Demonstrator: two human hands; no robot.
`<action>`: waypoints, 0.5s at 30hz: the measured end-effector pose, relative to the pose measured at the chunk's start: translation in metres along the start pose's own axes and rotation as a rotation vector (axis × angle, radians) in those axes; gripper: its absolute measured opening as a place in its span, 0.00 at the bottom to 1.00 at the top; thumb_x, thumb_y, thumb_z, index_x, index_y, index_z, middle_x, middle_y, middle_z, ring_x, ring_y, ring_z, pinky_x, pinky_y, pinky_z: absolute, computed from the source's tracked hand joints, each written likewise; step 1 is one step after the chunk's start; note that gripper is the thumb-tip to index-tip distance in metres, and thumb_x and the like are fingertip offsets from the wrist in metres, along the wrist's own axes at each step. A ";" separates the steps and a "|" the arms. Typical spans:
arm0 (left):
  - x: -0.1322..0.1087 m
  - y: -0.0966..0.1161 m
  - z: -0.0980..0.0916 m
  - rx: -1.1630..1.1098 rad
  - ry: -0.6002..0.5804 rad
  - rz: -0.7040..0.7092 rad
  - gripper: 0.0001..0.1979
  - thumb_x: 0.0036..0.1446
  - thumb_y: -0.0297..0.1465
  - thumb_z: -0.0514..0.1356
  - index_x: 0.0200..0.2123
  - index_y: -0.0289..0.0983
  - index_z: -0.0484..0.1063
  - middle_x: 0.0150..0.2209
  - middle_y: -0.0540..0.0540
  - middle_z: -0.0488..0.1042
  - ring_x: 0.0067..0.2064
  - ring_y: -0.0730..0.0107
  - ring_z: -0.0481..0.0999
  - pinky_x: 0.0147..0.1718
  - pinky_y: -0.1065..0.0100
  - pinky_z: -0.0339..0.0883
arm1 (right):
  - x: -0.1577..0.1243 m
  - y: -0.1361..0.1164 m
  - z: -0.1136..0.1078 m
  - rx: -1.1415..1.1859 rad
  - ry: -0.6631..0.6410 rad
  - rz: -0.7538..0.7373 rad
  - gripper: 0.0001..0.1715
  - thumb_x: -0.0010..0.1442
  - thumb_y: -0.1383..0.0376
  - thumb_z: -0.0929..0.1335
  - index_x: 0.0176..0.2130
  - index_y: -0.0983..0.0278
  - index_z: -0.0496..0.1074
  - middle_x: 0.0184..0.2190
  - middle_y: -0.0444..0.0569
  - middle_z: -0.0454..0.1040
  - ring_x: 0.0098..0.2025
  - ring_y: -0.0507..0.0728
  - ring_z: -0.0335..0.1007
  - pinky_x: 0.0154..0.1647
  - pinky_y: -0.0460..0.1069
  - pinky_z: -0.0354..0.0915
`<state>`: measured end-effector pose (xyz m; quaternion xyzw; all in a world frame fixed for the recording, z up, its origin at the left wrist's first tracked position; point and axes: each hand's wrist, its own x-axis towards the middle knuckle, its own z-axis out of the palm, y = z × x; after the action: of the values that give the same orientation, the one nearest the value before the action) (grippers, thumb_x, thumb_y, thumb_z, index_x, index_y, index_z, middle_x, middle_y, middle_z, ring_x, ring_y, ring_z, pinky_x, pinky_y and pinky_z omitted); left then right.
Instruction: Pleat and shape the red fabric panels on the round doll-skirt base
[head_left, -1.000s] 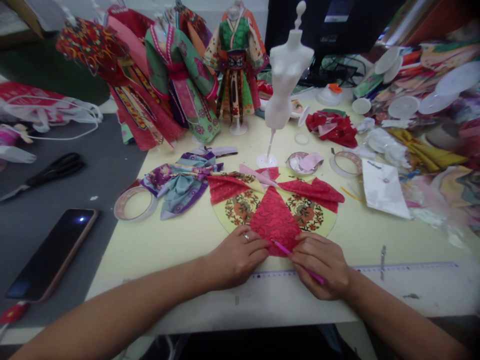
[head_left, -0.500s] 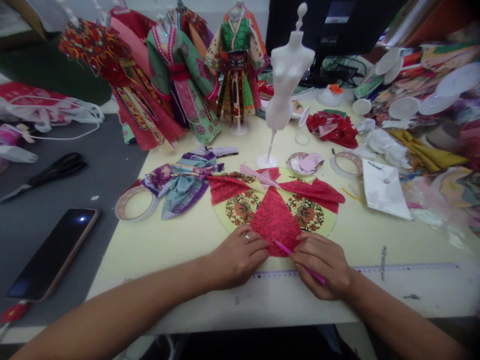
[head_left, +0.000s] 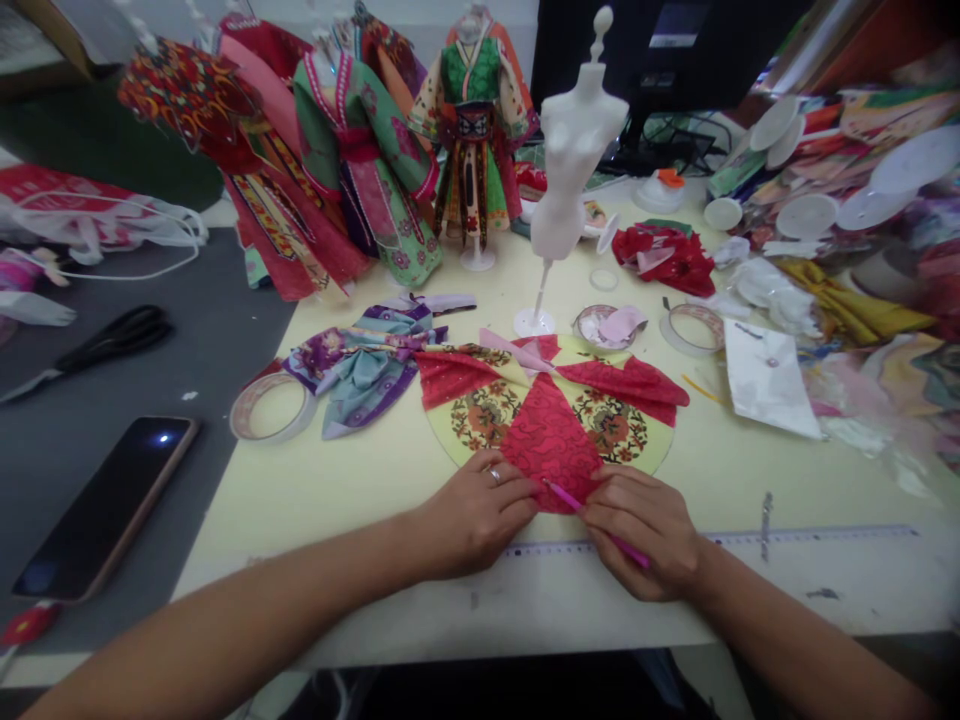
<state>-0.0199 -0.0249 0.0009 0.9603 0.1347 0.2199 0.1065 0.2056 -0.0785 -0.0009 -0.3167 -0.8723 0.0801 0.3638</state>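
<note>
My left hand [head_left: 474,520] lies flat, pinning the red cloth wedge [head_left: 550,440] so it cannot slide, while my right hand [head_left: 646,533] pinches a pink stick [head_left: 596,525] against its edge.

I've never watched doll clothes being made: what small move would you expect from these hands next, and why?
Probably a short stroke with the pink tool along the near edge of the red fabric panel. The right hand has its tip right at that edge, while the left hand presses the panel flat beside it.
</note>
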 end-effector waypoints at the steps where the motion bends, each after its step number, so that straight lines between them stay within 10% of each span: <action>1: 0.000 0.000 0.000 0.006 -0.001 0.000 0.09 0.54 0.21 0.50 0.33 0.33 0.69 0.41 0.43 0.76 0.39 0.67 0.72 0.44 0.61 0.57 | 0.000 0.000 0.000 0.003 -0.001 0.001 0.13 0.47 0.77 0.67 0.36 0.68 0.68 0.28 0.49 0.71 0.31 0.52 0.67 0.41 0.54 0.67; 15: 0.000 0.002 0.001 0.037 -0.057 -0.007 0.08 0.55 0.23 0.50 0.34 0.32 0.69 0.47 0.40 0.73 0.40 0.64 0.71 0.44 0.58 0.57 | 0.001 -0.002 -0.004 -0.026 0.062 0.009 0.12 0.48 0.76 0.66 0.36 0.67 0.67 0.27 0.48 0.70 0.30 0.52 0.67 0.39 0.54 0.69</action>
<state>-0.0189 -0.0273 0.0006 0.9674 0.1391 0.1897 0.0935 0.2070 -0.0798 0.0033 -0.3276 -0.8601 0.0606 0.3864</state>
